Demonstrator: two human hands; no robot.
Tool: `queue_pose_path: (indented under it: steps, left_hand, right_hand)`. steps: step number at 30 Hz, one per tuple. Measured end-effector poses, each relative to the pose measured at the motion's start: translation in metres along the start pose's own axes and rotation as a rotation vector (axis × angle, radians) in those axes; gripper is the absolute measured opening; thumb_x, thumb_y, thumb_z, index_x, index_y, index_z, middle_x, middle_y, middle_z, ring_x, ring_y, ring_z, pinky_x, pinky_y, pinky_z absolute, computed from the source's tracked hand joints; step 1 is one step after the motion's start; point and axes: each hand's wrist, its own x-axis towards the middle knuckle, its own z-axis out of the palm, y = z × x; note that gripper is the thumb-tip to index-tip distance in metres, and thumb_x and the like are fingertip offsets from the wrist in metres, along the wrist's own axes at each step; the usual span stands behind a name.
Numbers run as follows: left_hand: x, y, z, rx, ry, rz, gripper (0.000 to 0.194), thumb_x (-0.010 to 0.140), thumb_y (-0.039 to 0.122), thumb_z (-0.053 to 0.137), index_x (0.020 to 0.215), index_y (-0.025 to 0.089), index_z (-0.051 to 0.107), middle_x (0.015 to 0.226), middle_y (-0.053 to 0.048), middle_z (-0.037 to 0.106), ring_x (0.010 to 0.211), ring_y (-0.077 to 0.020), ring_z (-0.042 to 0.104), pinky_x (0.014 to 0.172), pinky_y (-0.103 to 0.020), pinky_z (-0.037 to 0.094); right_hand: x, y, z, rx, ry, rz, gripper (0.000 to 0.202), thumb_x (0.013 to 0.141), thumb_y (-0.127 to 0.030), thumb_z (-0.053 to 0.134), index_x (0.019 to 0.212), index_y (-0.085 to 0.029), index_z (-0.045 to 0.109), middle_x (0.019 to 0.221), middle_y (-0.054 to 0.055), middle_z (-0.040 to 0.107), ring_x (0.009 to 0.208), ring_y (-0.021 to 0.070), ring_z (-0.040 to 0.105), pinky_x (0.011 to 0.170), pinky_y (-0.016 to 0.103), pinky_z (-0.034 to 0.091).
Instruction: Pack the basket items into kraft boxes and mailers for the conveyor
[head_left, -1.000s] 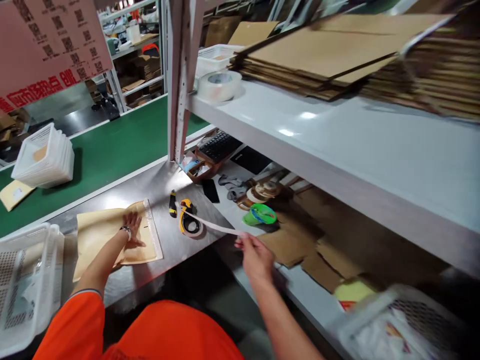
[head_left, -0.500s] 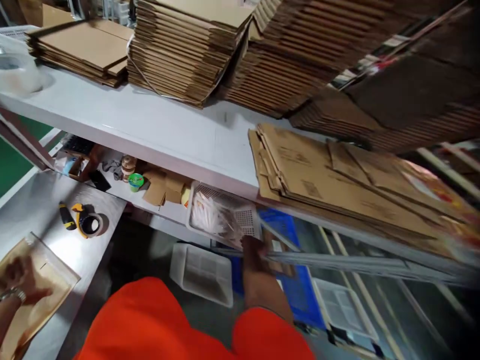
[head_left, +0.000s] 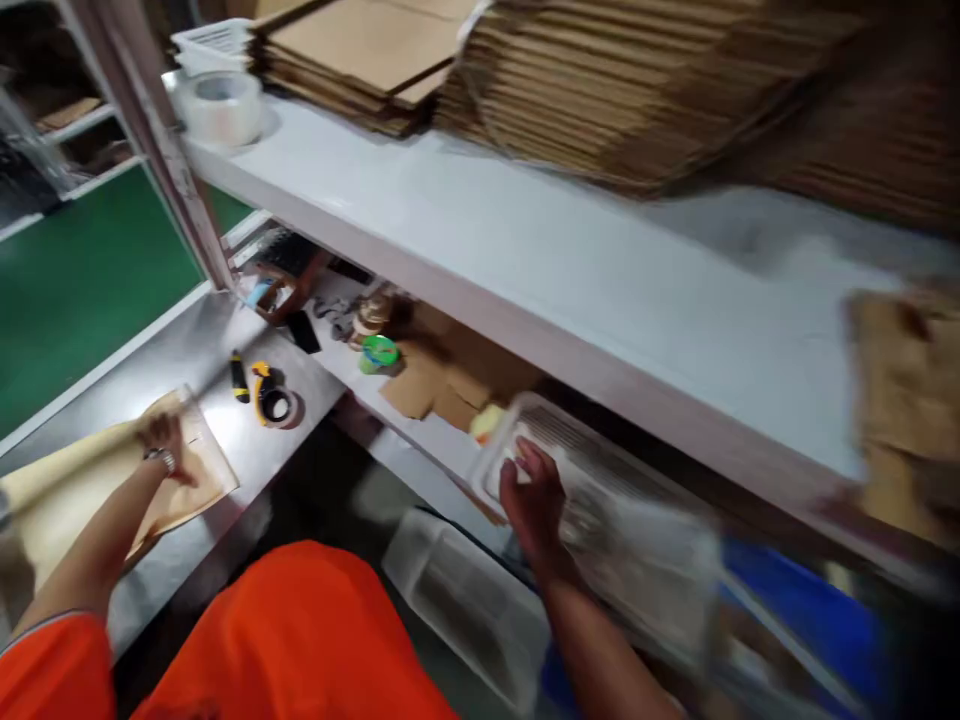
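Observation:
My left hand (head_left: 166, 448), a metal watch on its wrist, lies with fingers spread on a tan padded package (head_left: 97, 465) on the metal table. This package has a clear, plastic-looking edge on its right. At the white perforated basket (head_left: 637, 455) under the shelf is my right hand (head_left: 534, 492), fingers curled in over the left end. Whitish clear plastic bags (head_left: 581, 515) lie in the basket beside it. Blur hides what, if anything, the right fingers pinch. Near the left hand are a black-and-yellow cutter (head_left: 239, 378) and a tape roll (head_left: 276, 406) with a yellow part.
Above runs a white shelf (head_left: 450, 225) with stacked flat cardboard (head_left: 570, 90) and a clear tape roll (head_left: 221, 108). On the lower ledge stand a green-lidded cup (head_left: 379, 352) and cardboard pieces (head_left: 439, 390). A translucent bin (head_left: 465, 600) sits below, a blue crate (head_left: 802, 610) at right.
The view has swung left and closer. My right hand has gone from the basket's right end to its left end. My left hand still rests on the package.

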Motion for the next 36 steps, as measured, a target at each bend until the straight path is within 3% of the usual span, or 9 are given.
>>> queue_pose_path:
  steps: [1,3,8,10,13,19,26,31,36]
  left_hand:
    - [0.000,0.001,-0.001,0.015,-0.032,-0.002,0.146,0.051,0.059,0.105,0.168,-0.005,0.045,0.173,-0.040,0.042,0.166,-0.0655,0.019,0.129,-0.080,0.022]
    - [0.011,-0.003,0.003,-0.022,-0.040,-0.046,0.153,0.056,0.065,0.105,0.174,-0.002,0.035,0.178,-0.037,0.037,0.172,-0.0576,0.012,0.135,-0.075,0.015]
    - [0.036,-0.024,0.032,0.008,-0.139,-0.026,0.186,0.032,0.049,0.114,0.183,0.003,0.015,0.184,-0.041,0.003,0.170,-0.0669,-0.005,0.133,-0.085,0.002]
    - [0.039,-0.026,0.046,-0.019,-0.144,0.002,0.185,0.035,0.055,0.112,0.182,0.001,0.013,0.183,-0.042,-0.003,0.168,-0.0684,-0.010,0.132,-0.086,0.000]
    - [0.045,-0.026,0.063,-0.078,-0.129,0.030,0.182,0.044,0.073,0.105,0.181,-0.002,0.012,0.182,-0.043,-0.010,0.167,-0.0672,-0.018,0.132,-0.083,-0.006]
    - [0.051,-0.026,0.083,-0.135,-0.114,0.041,0.193,0.035,0.072,0.108,0.183,0.002,0.006,0.183,-0.035,-0.018,0.171,-0.0619,-0.019,0.130,-0.085,-0.015]
    - [0.044,-0.026,0.088,-0.185,-0.080,0.087,0.185,0.045,0.076,0.103,0.182,-0.001,0.006,0.184,-0.036,-0.013,0.169,-0.0608,-0.022,0.133,-0.081,-0.009]
    - [0.047,-0.027,0.090,-0.243,-0.089,0.096,0.187,0.043,0.074,0.104,0.182,0.000,0.004,0.186,-0.034,-0.009,0.171,-0.0596,-0.019,0.134,-0.080,-0.010]
    - [0.043,-0.025,0.086,-0.285,-0.021,0.121,0.180,0.049,0.062,0.107,0.184,0.006,0.001,0.187,-0.033,-0.004,0.172,-0.0587,-0.014,0.137,-0.080,-0.003]
  right_hand:
    - [-0.007,-0.021,0.030,0.101,-0.081,-0.084,0.054,0.106,-0.049,0.047,0.139,-0.016,0.073,0.139,0.026,0.074,0.127,0.0366,0.073,0.114,0.061,0.058]
    - [-0.030,-0.071,0.093,0.299,-0.327,-0.266,0.047,0.105,-0.046,0.051,0.135,-0.022,0.077,0.135,0.020,0.078,0.126,0.0333,0.075,0.116,0.057,0.060]
    - [-0.102,-0.214,0.229,0.460,-0.984,-0.595,0.053,0.103,-0.027,0.045,0.145,-0.020,0.076,0.152,0.018,0.074,0.144,0.0330,0.069,0.127,0.060,0.054]
    - [-0.120,-0.259,0.271,0.377,-1.113,-0.669,0.062,0.096,-0.018,0.048,0.154,-0.013,0.070,0.163,0.022,0.066,0.159,0.0360,0.055,0.133,0.064,0.046]
    - [-0.133,-0.303,0.317,0.249,-1.150,-0.776,0.078,0.089,-0.010,0.052,0.167,-0.011,0.056,0.176,0.022,0.052,0.174,0.0399,0.030,0.138,0.072,0.030]
    - [-0.145,-0.335,0.352,0.215,-1.219,-1.019,0.069,0.108,-0.020,0.038,0.176,-0.011,0.042,0.186,0.019,0.034,0.178,0.0379,0.017,0.142,0.069,0.018]
    - [-0.125,-0.357,0.375,0.209,-1.320,-1.192,0.064,0.113,-0.025,0.035,0.174,-0.012,0.046,0.185,0.016,0.038,0.177,0.0360,0.021,0.142,0.068,0.019]
    - [-0.083,-0.413,0.422,0.202,-1.254,-1.209,0.063,0.111,-0.023,0.039,0.172,-0.011,0.049,0.183,0.018,0.042,0.177,0.0430,0.017,0.140,0.074,0.013]
    - [-0.074,-0.458,0.451,-0.016,-1.158,-1.227,0.067,0.107,-0.016,0.038,0.173,-0.006,0.044,0.186,0.022,0.034,0.176,0.0475,0.018,0.137,0.075,0.020]
